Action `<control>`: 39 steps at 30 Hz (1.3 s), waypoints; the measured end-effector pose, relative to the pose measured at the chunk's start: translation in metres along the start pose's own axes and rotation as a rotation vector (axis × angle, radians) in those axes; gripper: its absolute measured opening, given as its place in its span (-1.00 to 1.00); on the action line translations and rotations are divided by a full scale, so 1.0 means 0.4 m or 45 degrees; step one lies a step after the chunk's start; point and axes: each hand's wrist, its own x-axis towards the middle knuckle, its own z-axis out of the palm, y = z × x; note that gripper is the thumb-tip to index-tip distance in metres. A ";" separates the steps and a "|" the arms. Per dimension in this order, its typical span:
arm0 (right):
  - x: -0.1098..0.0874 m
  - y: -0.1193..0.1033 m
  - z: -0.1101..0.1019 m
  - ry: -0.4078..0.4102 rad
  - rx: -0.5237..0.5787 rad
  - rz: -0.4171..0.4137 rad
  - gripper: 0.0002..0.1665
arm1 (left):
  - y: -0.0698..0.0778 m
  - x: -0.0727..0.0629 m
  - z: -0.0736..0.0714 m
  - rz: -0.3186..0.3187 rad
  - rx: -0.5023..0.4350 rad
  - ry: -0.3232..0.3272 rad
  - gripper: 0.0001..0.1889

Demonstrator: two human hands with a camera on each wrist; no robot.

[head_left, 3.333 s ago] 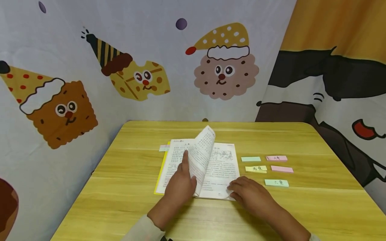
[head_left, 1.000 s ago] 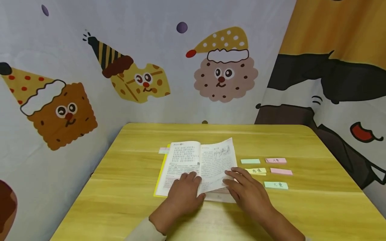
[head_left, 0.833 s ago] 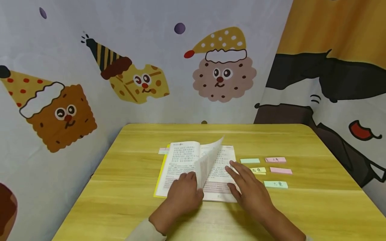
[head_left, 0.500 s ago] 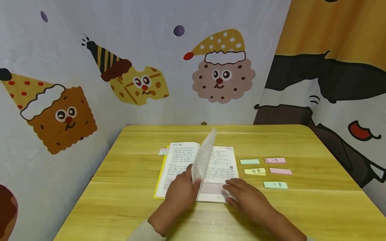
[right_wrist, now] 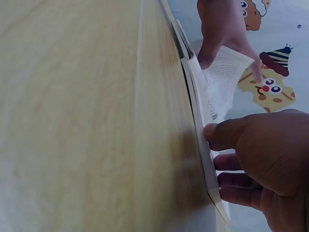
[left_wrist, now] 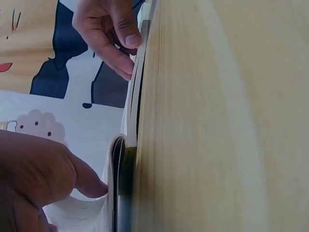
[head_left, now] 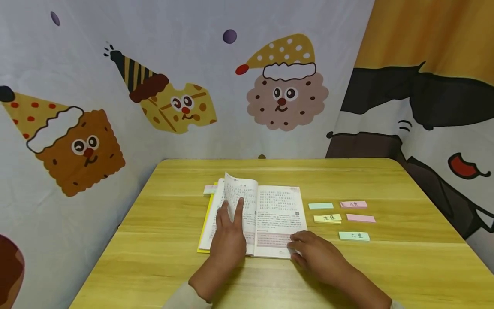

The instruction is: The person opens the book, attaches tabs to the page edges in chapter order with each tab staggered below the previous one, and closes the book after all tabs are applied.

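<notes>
An open book with printed pages and a yellow cover edge lies on the table. My left hand presses its left side with fingers extended, and a loose page curls up above those fingers. My right hand rests at the book's lower right corner; in the right wrist view its thumb touches the lower edge, with the fingertips on the page, apart from the thumb. The left wrist view shows the left index finger touching the page near the spine.
On the wooden table, right of the book, lie pink, green and yellow sticky-note pads, including a yellow pad and a lower green pad with handwriting. Another note sticks out at the book's left. A cartoon-printed cloth hangs behind.
The page standing upright by my left hand has gone over to the left side. My left fingers have extended over it. My right hand has come back to the book's lower right corner.
</notes>
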 end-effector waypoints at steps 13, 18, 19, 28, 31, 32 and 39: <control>-0.001 0.003 0.006 0.013 -0.011 0.004 -0.73 | 0.005 0.007 -0.011 0.046 0.234 -0.077 -0.25; 0.001 0.002 0.003 0.014 -0.008 -0.003 -0.74 | 0.004 0.005 -0.007 0.174 0.235 -0.214 -0.28; 0.002 0.002 0.003 0.013 -0.008 -0.006 -0.74 | 0.003 0.003 -0.006 0.205 0.221 -0.250 -0.31; 0.002 0.008 -0.003 -0.010 0.000 -0.016 -0.73 | 0.009 -0.007 -0.016 0.198 0.125 -0.457 -0.49; 0.000 0.010 -0.009 -0.027 0.008 -0.020 -0.72 | 0.013 -0.007 -0.022 0.154 0.109 -0.491 -0.49; -0.001 0.011 -0.010 -0.033 0.014 -0.021 -0.71 | 0.013 -0.008 -0.022 0.148 0.103 -0.501 -0.51; -0.024 0.035 -0.023 -0.068 0.049 0.008 -0.76 | 0.004 -0.011 -0.025 0.163 0.050 -0.540 -0.41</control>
